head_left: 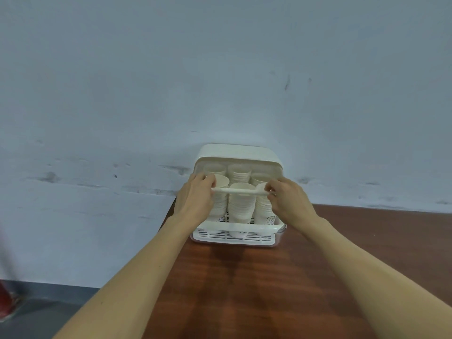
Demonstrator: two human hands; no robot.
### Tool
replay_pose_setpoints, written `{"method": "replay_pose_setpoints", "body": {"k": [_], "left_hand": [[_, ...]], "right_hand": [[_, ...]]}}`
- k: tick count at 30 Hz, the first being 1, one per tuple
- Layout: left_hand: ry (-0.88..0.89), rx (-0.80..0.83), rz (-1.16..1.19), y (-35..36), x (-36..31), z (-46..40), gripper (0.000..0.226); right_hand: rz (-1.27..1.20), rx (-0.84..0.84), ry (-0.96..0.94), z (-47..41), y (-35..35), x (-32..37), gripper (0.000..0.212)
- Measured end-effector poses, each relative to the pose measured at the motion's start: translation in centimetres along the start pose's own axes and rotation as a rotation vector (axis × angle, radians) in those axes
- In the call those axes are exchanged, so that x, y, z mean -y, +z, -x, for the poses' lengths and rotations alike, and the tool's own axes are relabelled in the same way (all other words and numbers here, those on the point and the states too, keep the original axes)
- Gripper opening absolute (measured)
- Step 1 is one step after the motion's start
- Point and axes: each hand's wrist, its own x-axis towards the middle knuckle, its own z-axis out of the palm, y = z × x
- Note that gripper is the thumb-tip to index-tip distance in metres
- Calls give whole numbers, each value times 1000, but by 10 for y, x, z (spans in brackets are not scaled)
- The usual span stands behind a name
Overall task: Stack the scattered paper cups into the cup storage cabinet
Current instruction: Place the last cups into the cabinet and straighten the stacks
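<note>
Up against a scuffed pale wall [146, 94], on a reddish-brown wooden table [293, 277], both hands' fingers [208, 183] pinch the cabinet's white bar [238, 191].

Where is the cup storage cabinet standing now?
In the head view, the cup storage cabinet stands at the far edge of the wooden table, against the wall, centre frame, with both hands at its front bar.

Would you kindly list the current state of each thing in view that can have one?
cup storage cabinet: cover partly open, front exposed.
cover bar: gripped at both ends.
paper cups: stacked upright inside the cabinet.
left hand: gripping the bar's left end.
right hand: pinching the bar's right end.
</note>
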Motion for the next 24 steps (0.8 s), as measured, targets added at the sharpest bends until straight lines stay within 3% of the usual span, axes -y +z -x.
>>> {"method": "replay_pose_setpoints", "body": {"k": [13,18,21,24], "left_hand": [[-35,-30,-12,5,-7,20,15],[-31,-90,-157,8,-22,15,43],[67,-192,-169,14,-42,21,28],[145,-24,-84,31,-56,34,18]], "right_hand": [[50,26,25,12,8,4,19],[40,-35,32,2,4,8,24],[56,-41,38,-5,4,8,25],[64,-36,48,-8,4,8,21]]}}
